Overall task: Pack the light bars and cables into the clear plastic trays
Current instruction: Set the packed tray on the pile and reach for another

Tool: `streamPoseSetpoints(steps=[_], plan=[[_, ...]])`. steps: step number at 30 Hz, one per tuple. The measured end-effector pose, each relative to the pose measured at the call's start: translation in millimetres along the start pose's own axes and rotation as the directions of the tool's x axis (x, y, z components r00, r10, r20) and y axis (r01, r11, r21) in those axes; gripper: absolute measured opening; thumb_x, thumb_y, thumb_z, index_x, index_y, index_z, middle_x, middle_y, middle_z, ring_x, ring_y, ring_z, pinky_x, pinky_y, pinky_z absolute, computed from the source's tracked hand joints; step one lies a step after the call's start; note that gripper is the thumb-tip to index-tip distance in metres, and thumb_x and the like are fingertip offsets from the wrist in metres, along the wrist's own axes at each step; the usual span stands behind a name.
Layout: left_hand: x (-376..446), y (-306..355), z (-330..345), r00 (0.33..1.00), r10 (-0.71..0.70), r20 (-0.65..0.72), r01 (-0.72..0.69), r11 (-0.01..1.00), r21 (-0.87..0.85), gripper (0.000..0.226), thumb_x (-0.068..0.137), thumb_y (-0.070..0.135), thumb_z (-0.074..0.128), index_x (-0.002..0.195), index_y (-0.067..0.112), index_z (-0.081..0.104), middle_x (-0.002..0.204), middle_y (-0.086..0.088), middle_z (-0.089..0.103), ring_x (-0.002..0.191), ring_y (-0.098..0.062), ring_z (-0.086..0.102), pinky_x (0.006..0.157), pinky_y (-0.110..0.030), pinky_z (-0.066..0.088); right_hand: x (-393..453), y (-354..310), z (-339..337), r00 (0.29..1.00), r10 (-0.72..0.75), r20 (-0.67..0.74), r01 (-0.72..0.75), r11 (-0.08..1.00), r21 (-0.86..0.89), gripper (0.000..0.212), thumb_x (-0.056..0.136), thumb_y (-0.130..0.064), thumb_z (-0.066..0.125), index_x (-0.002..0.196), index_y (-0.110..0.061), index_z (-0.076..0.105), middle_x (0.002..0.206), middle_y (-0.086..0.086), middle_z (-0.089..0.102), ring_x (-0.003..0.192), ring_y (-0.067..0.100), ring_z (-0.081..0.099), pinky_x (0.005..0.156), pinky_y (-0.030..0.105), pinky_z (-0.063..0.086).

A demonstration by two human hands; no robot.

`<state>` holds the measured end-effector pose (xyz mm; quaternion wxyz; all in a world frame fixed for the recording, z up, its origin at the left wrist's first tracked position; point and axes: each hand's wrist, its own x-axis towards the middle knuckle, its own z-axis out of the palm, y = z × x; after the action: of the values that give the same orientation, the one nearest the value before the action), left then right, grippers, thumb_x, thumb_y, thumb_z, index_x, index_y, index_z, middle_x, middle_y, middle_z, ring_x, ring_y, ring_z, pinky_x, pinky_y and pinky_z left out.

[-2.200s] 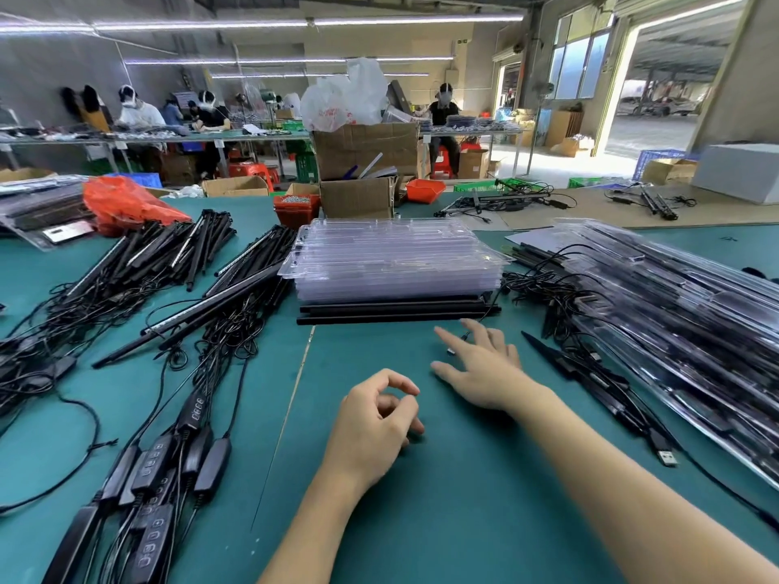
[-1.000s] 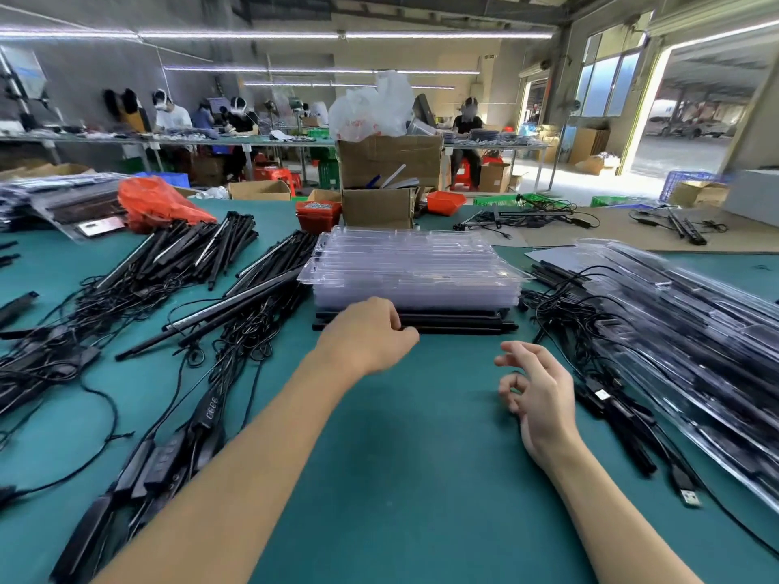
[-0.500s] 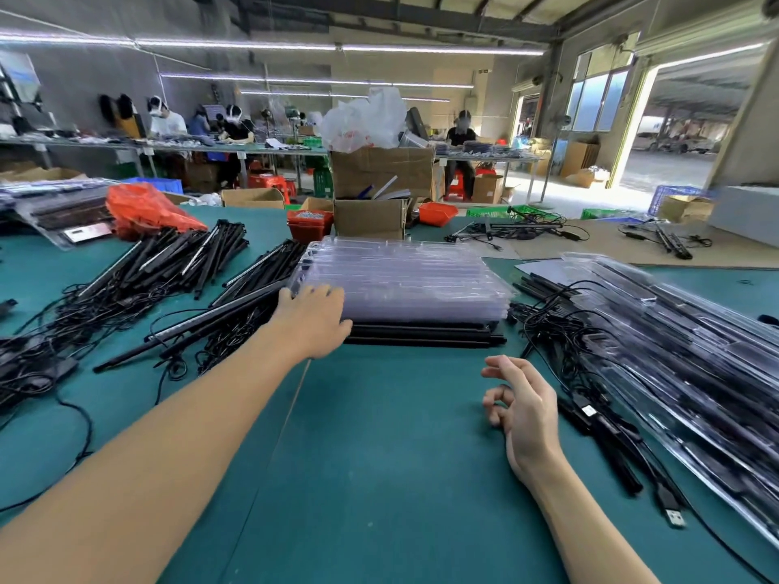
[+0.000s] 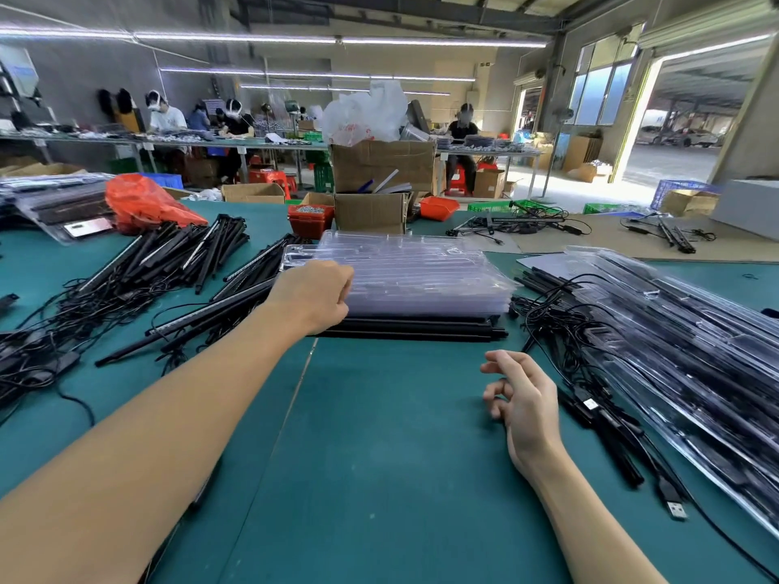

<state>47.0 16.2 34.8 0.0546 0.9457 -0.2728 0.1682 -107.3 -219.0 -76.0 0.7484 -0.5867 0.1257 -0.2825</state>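
Observation:
A stack of clear plastic trays lies mid-table on a few black light bars. My left hand is at the stack's left near corner, its fingers curled on the tray edges; the fingertips are hidden. Over the green table, my right hand hovers loosely curled and holds nothing. Loose black light bars with tangled cables lie heaped on the left. Filled trays with bars and cables are stacked on the right, and a USB plug trails out from them.
Cardboard boxes and a red bin of small parts stand behind the tray stack. An orange bag lies at the back left. Other people work at far benches.
My left hand reached forward from the table's middle to the stack's left corner and curled on it. My right hand drew back from flat on the table and curled loosely.

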Motion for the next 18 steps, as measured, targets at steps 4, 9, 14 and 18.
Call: streamPoseSetpoints(steps=[4,9,14,18], plan=[[-3,9,2,0.981,0.055,-0.185,-0.045,0.997,0.057,0.014,0.089,0.014,0.052,0.079,0.018,0.043,0.08,0.002,0.052,0.083,-0.025,0.053,0.059,-0.033,0.037,0,-2,1,1.0,0.003,0.0,-0.003,1.0,-0.005,0.014,0.098,-0.017,0.058,0.093,-0.006,0.066,0.087,0.007,0.065,0.051,0.011,0.051,0.04,0.019,0.032],[-23,30,-4,0.879,0.108,-0.464,-0.126,0.992,-0.007,0.011,0.091,0.009,0.053,0.081,0.013,0.051,0.078,-0.002,0.058,0.079,-0.027,0.055,0.054,-0.032,0.037,2,-3,-2,0.999,0.036,-0.026,-0.035,0.998,0.061,0.018,0.1,-0.018,0.055,0.094,-0.004,0.066,0.086,0.008,0.065,0.051,0.013,0.05,0.039,0.019,0.031],[-73,74,-24,0.849,0.39,-0.355,-0.45,0.887,-0.102,0.014,0.071,0.006,0.061,0.068,0.012,0.048,0.067,-0.002,0.054,0.061,-0.029,0.054,0.044,-0.033,0.043,4,-7,-7,0.988,0.145,-0.049,-0.128,0.96,0.249,0.033,0.104,-0.033,0.043,0.095,-0.009,0.063,0.088,0.008,0.064,0.051,0.012,0.05,0.048,0.024,0.029],[-116,105,-33,0.861,0.504,-0.068,-0.508,0.846,-0.165,0.018,0.074,0.02,0.055,0.071,0.022,0.037,0.07,0.005,0.045,0.066,-0.028,0.049,0.053,-0.031,0.036,4,-13,-10,0.973,0.22,-0.063,-0.174,0.891,0.419,0.038,0.104,-0.041,0.033,0.099,-0.012,0.058,0.093,0.008,0.06,0.054,0.015,0.053,0.053,0.027,0.032]])
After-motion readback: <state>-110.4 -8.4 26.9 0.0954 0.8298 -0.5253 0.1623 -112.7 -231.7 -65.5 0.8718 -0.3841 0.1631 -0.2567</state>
